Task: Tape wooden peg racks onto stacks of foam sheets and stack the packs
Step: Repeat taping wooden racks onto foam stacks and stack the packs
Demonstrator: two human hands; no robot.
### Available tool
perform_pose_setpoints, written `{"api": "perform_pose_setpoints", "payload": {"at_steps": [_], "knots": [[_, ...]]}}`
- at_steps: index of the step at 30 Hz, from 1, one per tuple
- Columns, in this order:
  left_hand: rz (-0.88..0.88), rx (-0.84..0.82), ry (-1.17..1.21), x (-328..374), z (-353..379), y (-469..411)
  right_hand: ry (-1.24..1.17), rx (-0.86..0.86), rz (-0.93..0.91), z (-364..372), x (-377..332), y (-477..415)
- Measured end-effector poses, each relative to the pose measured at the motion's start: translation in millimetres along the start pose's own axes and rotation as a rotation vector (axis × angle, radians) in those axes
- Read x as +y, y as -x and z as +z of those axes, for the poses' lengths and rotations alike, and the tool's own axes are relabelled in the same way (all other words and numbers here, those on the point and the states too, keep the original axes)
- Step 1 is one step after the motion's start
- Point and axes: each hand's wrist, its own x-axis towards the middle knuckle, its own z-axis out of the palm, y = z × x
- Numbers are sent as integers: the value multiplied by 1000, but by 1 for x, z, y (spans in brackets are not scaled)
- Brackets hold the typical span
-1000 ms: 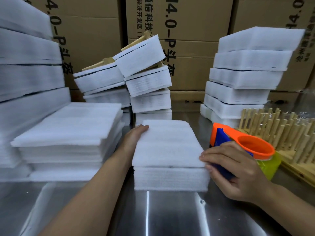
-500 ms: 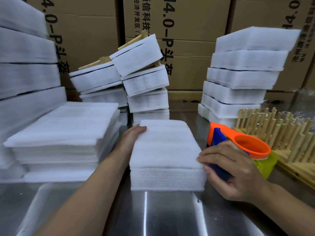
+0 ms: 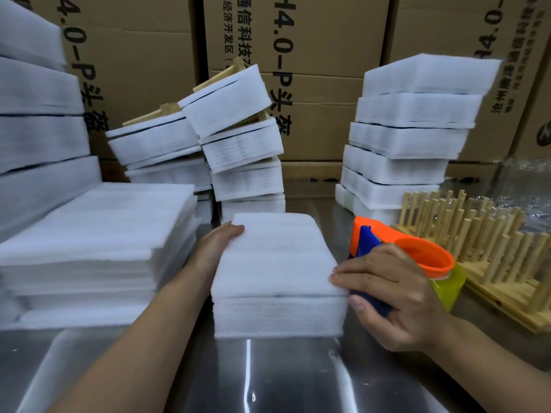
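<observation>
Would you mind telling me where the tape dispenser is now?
In the head view, the tape dispenser sits right of centre, gripped by the right hand, between the foam stack at the middle and the wooden peg racks at the right.

Small foam sheet stack [image 3: 277, 263] sat on metal table [image 3: 268, 377], btwn both hands. L hand [image 3: 219, 242] lay flat vs. its left side, fingers straight. R hand [image 3: 387, 290] gripped blue handle of orange tape dispenser [image 3: 423, 257], fingertips touching stack's right edge. Wooden peg racks [image 3: 492, 242] just right of dispenser. Wider foam pile [image 3: 98, 228] at left. Taped packs [image 3: 238, 144] leaned at back center, tilted; neater foam tower [image 3: 411, 138] at back right. Cardboard boxes [image 3: 328, 55] behind.
</observation>
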Motion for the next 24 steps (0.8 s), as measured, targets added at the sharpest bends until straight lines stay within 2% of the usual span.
{"api": "perform_pose_setpoints", "payload": {"at_steps": [4, 6, 7, 8, 10, 13, 24], "knots": [[-18, 11, -12, 0, 0, -3, 85, 217, 209, -17, 12, -5], [-21, 41, -21, 0, -1, -5, 245, 307, 414, -28, 26, -10], [-24, 58, -13, -1, -1, -6, 350, 297, 551, -35, 34, -12], [-31, 65, 9, -1, 0, -8, 472, 229, 702, -41, 45, -13], [-46, 54, 88, 0, 3, -8, 727, -30, 978, -55, 64, -12], [-64, 66, 139, 0, 5, -8, 888, -369, 1219, -71, 79, -9], [-104, 88, 170, 2, 7, -7, 846, -439, 1248, -87, 97, 0]]}}
